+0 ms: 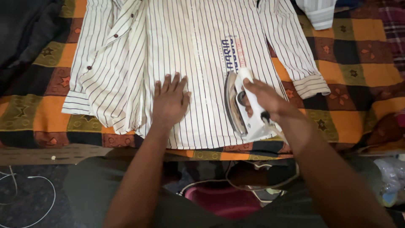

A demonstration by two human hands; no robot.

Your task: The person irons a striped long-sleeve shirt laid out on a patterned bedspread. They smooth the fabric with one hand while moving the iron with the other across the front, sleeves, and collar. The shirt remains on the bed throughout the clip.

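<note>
**Iron on a striped shirt, both hands at work**

Nearest the camera, on the dark floor at the lower left, lies a thin white cable [40, 198]. A grey cord [236, 183] loops below the table edge, over something pink and rounded.

On the near edge of the bed lies the hem of a shirt [194, 50], white cloth with thin dark stripes, spread flat and smooth. The left hand [171, 103] rests palm down on it just left of centre, fingers straight, slightly spread and pointing far, holding nothing, only pressing the cloth.

To its right, near but apart, the right hand [268, 101] is closed around the white handle of the iron [244, 107], fingers wrapped over the top. The iron is tipped onto its right side, so its shiny metal soleplate faces left toward the other hand. Its long axis runs near to far, pointed nose far, just below the shirt's blue printed patch. The handle lies under the fingers; the heel sits by the wrist.

Farther off, sleeves reach left and right, the left with dark buttons. Beneath everything lies a blanket [358, 55], checked in orange, brown, black and olive with star shapes.
</note>
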